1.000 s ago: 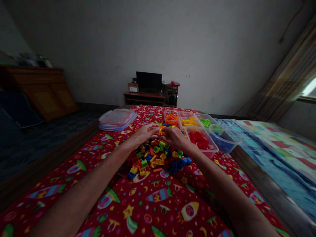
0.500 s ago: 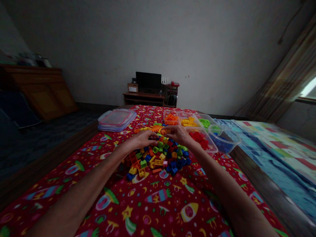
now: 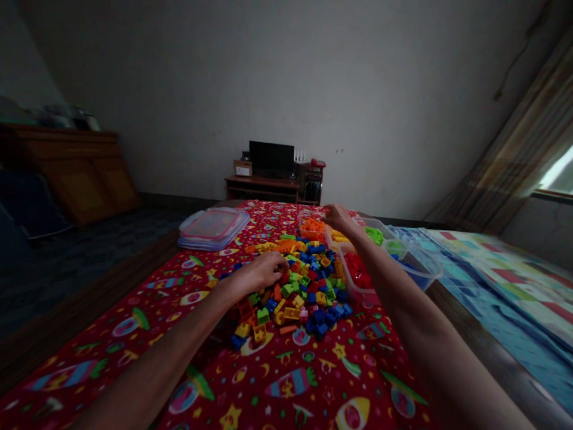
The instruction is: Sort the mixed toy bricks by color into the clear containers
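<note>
A mixed heap of plastic building blocks (image 3: 293,298) in blue, green, yellow, orange and red lies on the red patterned cloth (image 3: 286,358). My left hand (image 3: 267,269) rests at the heap's left side, fingers curled down among the blocks; what they grip is hidden. Farther off, my right hand (image 3: 339,217) hovers over the clear containers, between the orange blocks (image 3: 312,228) and the yellow blocks (image 3: 339,236). Its fingers are bent together, and I cannot make out anything in them. Red blocks (image 3: 357,270) fill a nearer clear container, partly behind my right forearm.
Stacked clear lids (image 3: 213,228) lie at the cloth's far left. Green blocks (image 3: 374,236) sit in another container, and a round clear tub (image 3: 418,266) with blue blocks stands at the right. Beyond the table edge is a bed (image 3: 487,286). A monitor (image 3: 271,159) stands by the wall.
My right hand has moved from the heap, away and to the right, over the containers. My left hand stays at the heap. The view has tilted up slightly.
</note>
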